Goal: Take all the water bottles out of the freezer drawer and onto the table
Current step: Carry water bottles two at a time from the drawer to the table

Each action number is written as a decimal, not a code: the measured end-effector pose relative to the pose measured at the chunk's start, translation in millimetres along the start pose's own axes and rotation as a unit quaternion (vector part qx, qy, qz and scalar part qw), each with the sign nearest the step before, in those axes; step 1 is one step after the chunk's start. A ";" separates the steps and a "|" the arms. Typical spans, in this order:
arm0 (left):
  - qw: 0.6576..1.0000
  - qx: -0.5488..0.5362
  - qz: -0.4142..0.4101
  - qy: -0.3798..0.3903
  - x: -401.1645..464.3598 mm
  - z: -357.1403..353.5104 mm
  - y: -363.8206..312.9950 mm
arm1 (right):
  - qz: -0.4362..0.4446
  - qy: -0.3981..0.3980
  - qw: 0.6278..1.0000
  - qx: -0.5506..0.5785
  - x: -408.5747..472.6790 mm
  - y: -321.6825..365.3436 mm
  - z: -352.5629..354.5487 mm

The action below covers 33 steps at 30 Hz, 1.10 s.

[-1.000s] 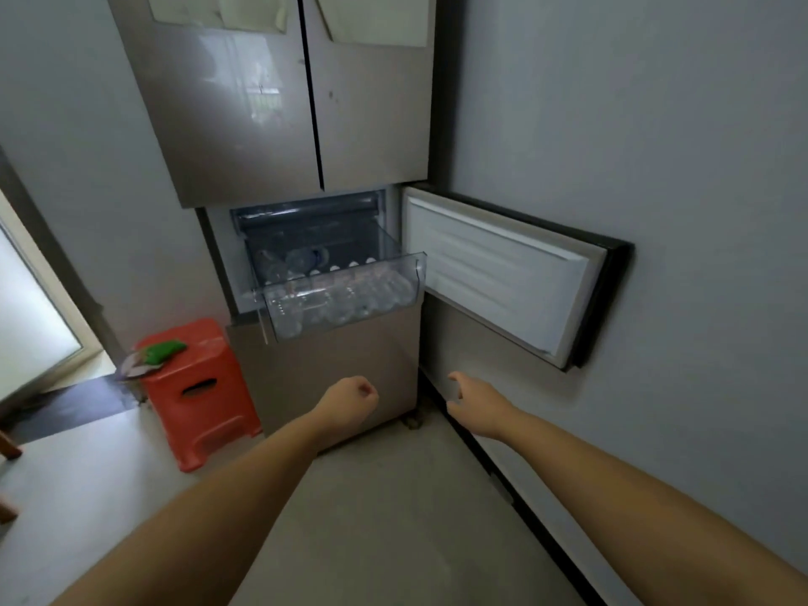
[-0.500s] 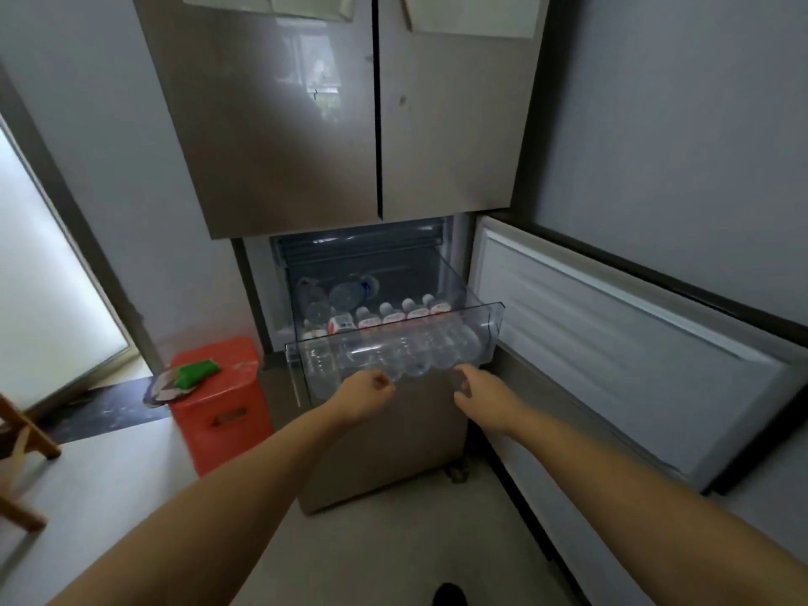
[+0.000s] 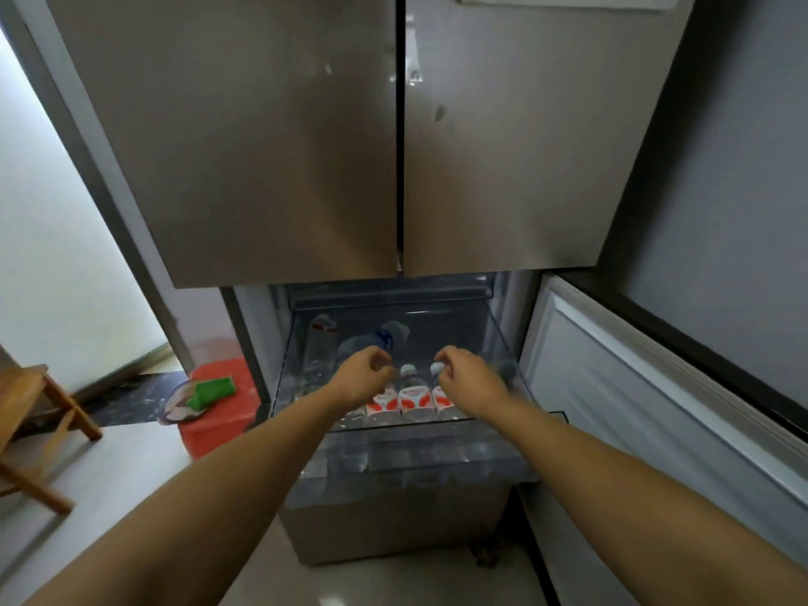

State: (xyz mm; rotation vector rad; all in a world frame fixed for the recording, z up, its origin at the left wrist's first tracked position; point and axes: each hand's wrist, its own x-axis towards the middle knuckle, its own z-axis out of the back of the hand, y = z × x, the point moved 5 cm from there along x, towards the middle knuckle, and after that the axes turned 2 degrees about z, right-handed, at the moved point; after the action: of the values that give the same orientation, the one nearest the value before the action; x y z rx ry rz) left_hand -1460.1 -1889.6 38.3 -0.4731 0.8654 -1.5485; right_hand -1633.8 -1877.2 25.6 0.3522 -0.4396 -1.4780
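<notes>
Freezer drawer (image 3: 411,457) stands pulled out from the lower compartment of the refrigerator (image 3: 306,137), its clear front wall toward the viewer; the freezer door (image 3: 647,413) is swung open to the right, white inner liner showing; the two upper doors are closed.

Contents: a row of upright water bottles (image 3: 409,398) with red-and-white labels and white caps stands along the front part of the drawer, packed side by side and touching; further bottles lie or lean at the back left (image 3: 321,343), detail blurred; the count cannot be told.

Left hand (image 3: 360,378) reaches into the drawer above the left end of the row, fingers curled inward over a bottle top; whether it actually grips the cap cannot be told, as the hand covers it. Right hand (image 3: 468,378) reaches in above the right end of the row, thumb and fingertips pinching the white cap of the bottle there (image 3: 437,369); that bottle stands in the row. One bottle with its cap exposed stands between the two hands.

Surroundings: a red plastic stool (image 3: 218,426) stands on the floor just left of the refrigerator, carrying a green object (image 3: 210,392) on a pale wrapper; a wooden chair (image 3: 30,426) is partly in view at the left edge.
</notes>
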 end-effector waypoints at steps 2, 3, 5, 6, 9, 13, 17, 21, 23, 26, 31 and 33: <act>1.000 0.002 0.026 -0.007 15.5 5.9 14.9 | 0.009 0.034 0.999 0.006 15.4 -3.9 -14.4; 0.999 0.001 0.035 -0.012 22.2 9.7 21.0 | 0.015 0.047 0.999 0.011 22.1 -4.0 -19.5; 0.999 0.014 0.048 -0.022 40.6 16.9 32.1 | 0.016 0.065 0.997 0.037 38.4 -3.6 -28.4; 0.998 0.031 0.051 -0.028 48.7 19.5 35.4 | 0.010 0.071 0.996 0.051 45.1 -3.9 -32.5; 0.994 0.084 0.058 -0.047 80.2 27.3 44.2 | -0.027 0.084 0.990 0.110 70.9 -6.4 -49.1; 0.979 0.171 0.079 -0.077 123.0 34.3 63.4 | -0.098 0.076 0.972 0.201 110.1 -11.6 -68.3; 0.956 0.249 0.130 -0.081 156.4 39.1 94.1 | -0.203 0.107 0.928 0.293 149.6 -15.3 -96.3; 0.945 0.289 0.149 -0.037 182.4 42.2 109.3 | -0.237 0.091 0.904 0.344 187.1 -7.4 -115.8; 0.950 0.274 0.151 -0.016 192.6 42.5 112.0 | -0.265 0.096 0.881 0.380 198.7 -5.0 -127.3; 0.954 0.250 0.163 -0.027 202.4 42.1 120.5 | -0.351 0.152 0.801 0.460 202.9 -1.3 -152.8; 0.962 0.196 0.185 -0.038 211.6 35.0 135.1 | -0.354 0.170 0.757 0.523 203.7 -5.2 -171.4; 0.968 0.155 0.194 -0.036 207.5 33.5 134.8 | -0.345 0.163 0.750 0.541 201.2 -8.4 -170.3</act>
State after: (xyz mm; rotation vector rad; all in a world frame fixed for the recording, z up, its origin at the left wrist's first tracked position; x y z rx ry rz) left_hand -1383.6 -2096.4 -79.0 -0.1194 0.6013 -1.2640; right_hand -1550.1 -2085.1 -113.4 1.8442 -0.9241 -1.6588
